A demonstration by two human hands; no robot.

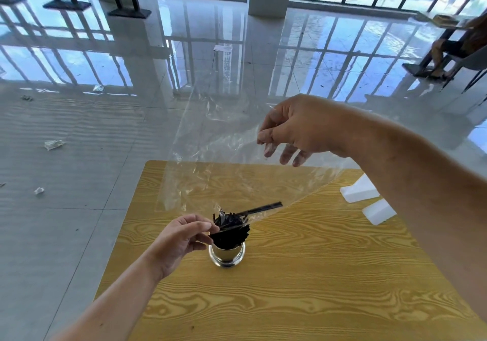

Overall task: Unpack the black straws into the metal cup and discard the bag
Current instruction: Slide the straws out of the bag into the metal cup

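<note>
A wood-grain table (290, 301) is seen beneath both hands, with the tiled floor (79, 209) beyond and to the left of it. A clear plastic bag (224, 153) is stretched slantwise between the two hands, its upper end raised high and its lower mouth draped about the cup. The right hand (287, 132) is held up and away; the bag's upper end is pinched between thumb and forefinger, while the other fingers hang loosely spread. The left hand (181, 238) is kept low, its fingers curled round the bundle of black straws (229, 232), which stands in the metal cup (227, 255) just beside that hand's fingertips. A stray straw (263, 208) lies sideways, pointing out toward the right-hand side, and appears to be caught inside the bag's mouth. Two white foam blocks (359, 190) rest under the right forearm, and crumpled scraps (54, 144) lie on the floor well to the left of the left hand. The unpacking is judged nearly done. If the bag is lifted further, the stray straw may be dragged out and dropped on the table; should the film cling to the bundle, several straws could be pulled up, or the cup tipped, unless the bundle is held down.
</note>
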